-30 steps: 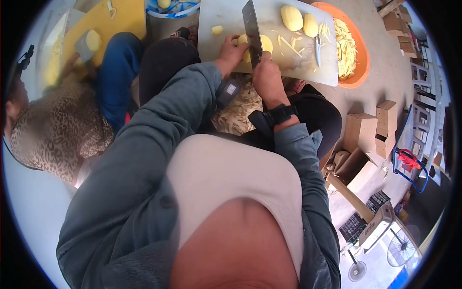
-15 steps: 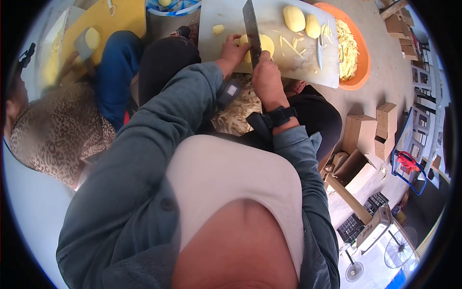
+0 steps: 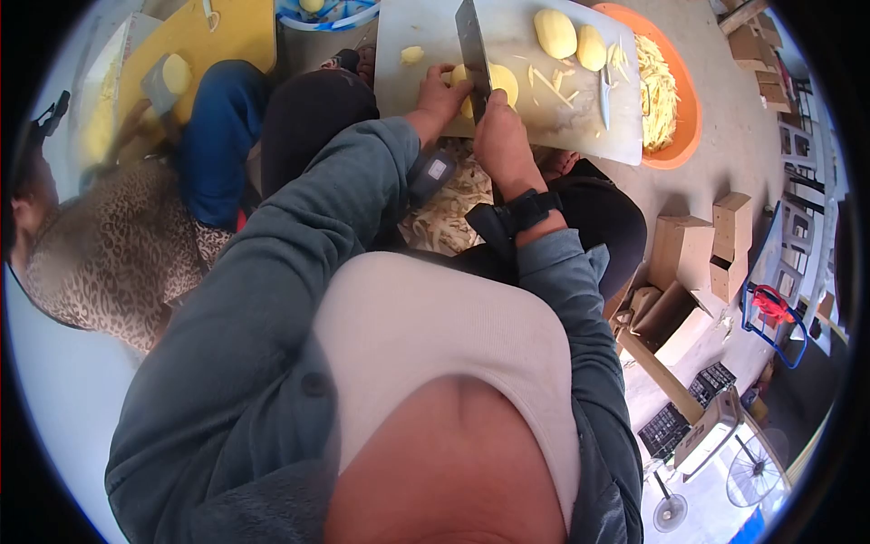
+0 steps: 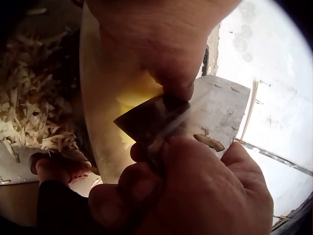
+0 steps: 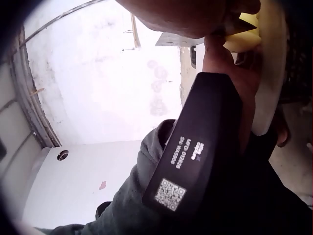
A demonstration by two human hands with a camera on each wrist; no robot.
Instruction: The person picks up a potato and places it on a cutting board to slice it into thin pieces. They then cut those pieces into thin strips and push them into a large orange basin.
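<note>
In the head view the right hand (image 3: 502,136) grips a cleaver (image 3: 473,50), whose broad blade stands upright in a potato (image 3: 504,84) on the white cutting board (image 3: 408,100). Curled fingers of the left hand (image 3: 439,98) hold the potato's left part, close beside the blade. Seen from the left wrist, the right hand (image 4: 195,191) is wrapped round the cleaver (image 4: 151,117), with the left hand (image 4: 161,44) above and yellow potato (image 4: 132,100) partly hidden behind the blade. A slice of something (image 4: 209,142) clings to the blade.
Two peeled potatoes (image 3: 555,34), cut strips (image 3: 549,86) and a small knife (image 3: 604,98) lie on the board's right side. An orange basin (image 3: 686,118) of strips stands beyond. At left another person (image 3: 118,245) sits by a yellow board (image 3: 227,41). Cardboard boxes (image 3: 680,249) stand at right.
The board and the things on it appear shifted very slightly rightward in the head view. Both hands keep their holds, and the blade remains in the potato.
</note>
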